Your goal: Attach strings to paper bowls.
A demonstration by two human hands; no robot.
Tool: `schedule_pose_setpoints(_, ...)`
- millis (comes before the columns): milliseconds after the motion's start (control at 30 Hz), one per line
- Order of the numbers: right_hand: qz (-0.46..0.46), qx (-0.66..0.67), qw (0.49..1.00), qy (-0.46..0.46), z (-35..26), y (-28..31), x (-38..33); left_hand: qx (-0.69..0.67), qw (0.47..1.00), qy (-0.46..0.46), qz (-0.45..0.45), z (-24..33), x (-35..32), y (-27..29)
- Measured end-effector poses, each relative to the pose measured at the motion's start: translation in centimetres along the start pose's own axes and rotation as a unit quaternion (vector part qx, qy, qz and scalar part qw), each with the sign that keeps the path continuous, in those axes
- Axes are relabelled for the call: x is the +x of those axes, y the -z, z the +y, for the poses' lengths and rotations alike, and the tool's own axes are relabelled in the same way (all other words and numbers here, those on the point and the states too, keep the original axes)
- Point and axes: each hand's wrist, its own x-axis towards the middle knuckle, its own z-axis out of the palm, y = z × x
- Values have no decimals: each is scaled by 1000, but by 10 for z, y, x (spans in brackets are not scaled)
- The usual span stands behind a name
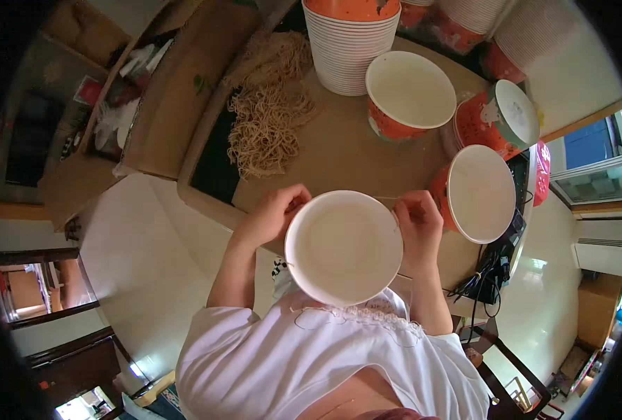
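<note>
While fingers curl inward, each hand (pixel 272 213) clasps the white-lidded bowl (pixel 344 247).

Brown table (pixel 339 150) bears noodles (pixel 265 115) and paper bowls (pixel 409 94)

bowl (pixel 344 247) between hands | noodles (pixel 265 115) behind-left | cup stack (pixel 349 45) behind | lidded cups (pixel 480 192) right

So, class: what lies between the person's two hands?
In the head view, a white-lidded paper bowl fills the stretch: the left hand grips its left rim, the right hand its right rim.
</note>
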Motion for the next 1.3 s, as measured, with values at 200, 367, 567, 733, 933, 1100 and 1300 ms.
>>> schedule_pose_setpoints(200,-164,33,971,-171,99,15,-5,-41,987,152,4,-38,-10,-10)
schedule_pose_setpoints(367,-348,-85,876,-322,-8,9,-11,-116,961,248,-23,6,-39,-8)
schedule_pose_setpoints(567,-306,145,884,-322,13,25,-33,-6,999,46,-9,-26,-43,-1)
schedule_pose_setpoints(733,-300,228,914,-152,-72,53,-11,-148,976,-25,158,65,-30,13)
schedule_pose_setpoints(933,-127,235,954,139,-103,125,73,95,919,-327,197,204,79,-18)
schedule_pose_setpoints(1100,-119,60,972,195,-136,215,147,207,887,-382,158,294,184,-49)
schedule_pose_setpoints(1300,-92,-8,978,189,-104,284,190,175,862,-450,158,290,272,-114)
